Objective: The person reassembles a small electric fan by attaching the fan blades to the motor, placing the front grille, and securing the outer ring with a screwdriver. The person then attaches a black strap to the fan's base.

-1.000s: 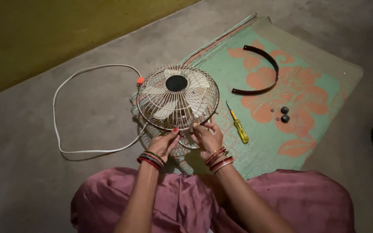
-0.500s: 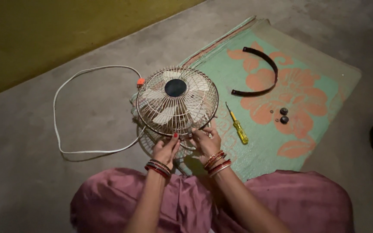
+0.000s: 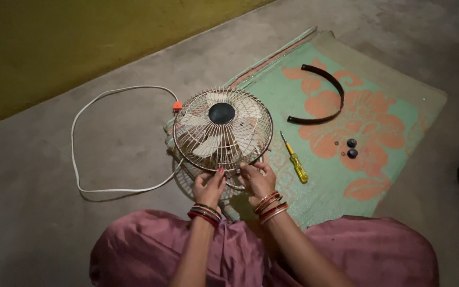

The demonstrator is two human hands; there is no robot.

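Concrete floor (image 3: pixel 54 223), grey and rough, is spreading across the whole view, with a yellow-green wall (image 3: pixel 54 42) running along its far edge. A woven mat (image 3: pixel 389 175), pale green with orange flowers and a brownish border, is lying on the floor to the right. A person in a pink skirt (image 3: pixel 378 255) is sitting at the near edge of it. The fan (image 3: pixel 222 130) is resting on the mat's left corner, just in front of the knees: a round wire cage with pale blades behind it and a dark round cap in the middle. A white cord (image 3: pixel 81 175) is looping from it over the bare floor to an orange plug (image 3: pixel 177 106). A curved black band (image 3: pixel 325 95) is lying on the mat beyond the fan. A screwdriver (image 3: pixel 295 160) with a yellow handle is lying just right of the cage. Two small dark knobs (image 3: pixel 351 148) are sitting further right.

The left hand (image 3: pixel 208 187) is curling its fingers onto the cage's near rim, its grip closing on the wire. The right hand (image 3: pixel 257 178) is pinching the same rim just beside it. Red and gold bangles are circling both wrists.
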